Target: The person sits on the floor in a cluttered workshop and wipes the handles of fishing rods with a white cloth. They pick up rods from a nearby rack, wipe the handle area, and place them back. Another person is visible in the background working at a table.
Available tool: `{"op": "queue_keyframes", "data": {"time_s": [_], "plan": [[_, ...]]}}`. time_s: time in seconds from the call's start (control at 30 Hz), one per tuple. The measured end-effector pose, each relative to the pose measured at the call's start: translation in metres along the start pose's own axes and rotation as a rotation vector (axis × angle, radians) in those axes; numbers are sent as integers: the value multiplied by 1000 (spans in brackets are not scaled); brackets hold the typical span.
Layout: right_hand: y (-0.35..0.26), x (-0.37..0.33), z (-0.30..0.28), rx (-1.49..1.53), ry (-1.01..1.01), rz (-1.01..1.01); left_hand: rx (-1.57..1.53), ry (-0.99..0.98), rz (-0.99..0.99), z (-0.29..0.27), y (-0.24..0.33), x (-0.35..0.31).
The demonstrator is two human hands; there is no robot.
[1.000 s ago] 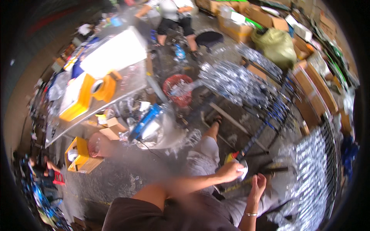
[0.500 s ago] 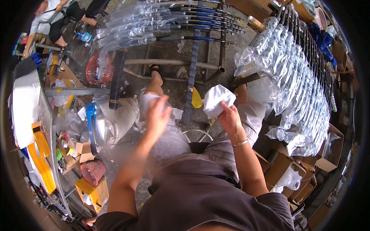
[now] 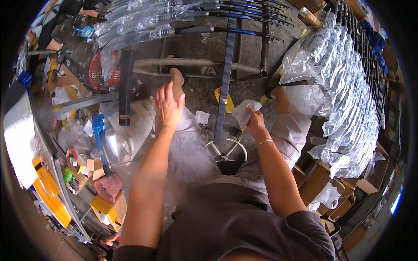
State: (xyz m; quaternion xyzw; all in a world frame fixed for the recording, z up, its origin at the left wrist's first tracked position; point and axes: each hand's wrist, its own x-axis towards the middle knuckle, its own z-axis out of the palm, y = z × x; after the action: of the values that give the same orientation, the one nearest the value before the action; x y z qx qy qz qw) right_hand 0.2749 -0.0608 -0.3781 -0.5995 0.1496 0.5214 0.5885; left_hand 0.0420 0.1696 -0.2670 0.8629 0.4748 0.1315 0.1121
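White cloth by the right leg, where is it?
Head view, slightly right of centre: the white cloth is in the right hand, just right of the dark bar and yellow piece.

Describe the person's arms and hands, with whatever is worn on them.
The left hand and right hand are both gloveless. The forearms are bare below short, dark grey-brown sleeves. A thin, silvery bangle circles the right wrist; nothing shows on the left wrist.
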Motion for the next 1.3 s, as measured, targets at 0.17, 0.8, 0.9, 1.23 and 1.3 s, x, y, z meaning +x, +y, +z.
{"op": "queue_keyframes", "data": {"time_s": [0.17, 0.8, 0.9, 1.23, 1.3], "plan": [[48, 62, -7, -453, 188, -73, -127, 23, -40, 6, -21, -4], [23, 143, 102, -1166, -160, -348, -197, -56, -160, 1, -36, -5], [4, 118, 117, -1166, -206, -450, -188, -67, -194, -3, -39, -10], [18, 141, 83, -939, -215, -60, -223, -53, -161, -8, -29, -1], [27, 146, 77, -864, -190, -207, -214, -46, -158, -6, -29, 0]]}}
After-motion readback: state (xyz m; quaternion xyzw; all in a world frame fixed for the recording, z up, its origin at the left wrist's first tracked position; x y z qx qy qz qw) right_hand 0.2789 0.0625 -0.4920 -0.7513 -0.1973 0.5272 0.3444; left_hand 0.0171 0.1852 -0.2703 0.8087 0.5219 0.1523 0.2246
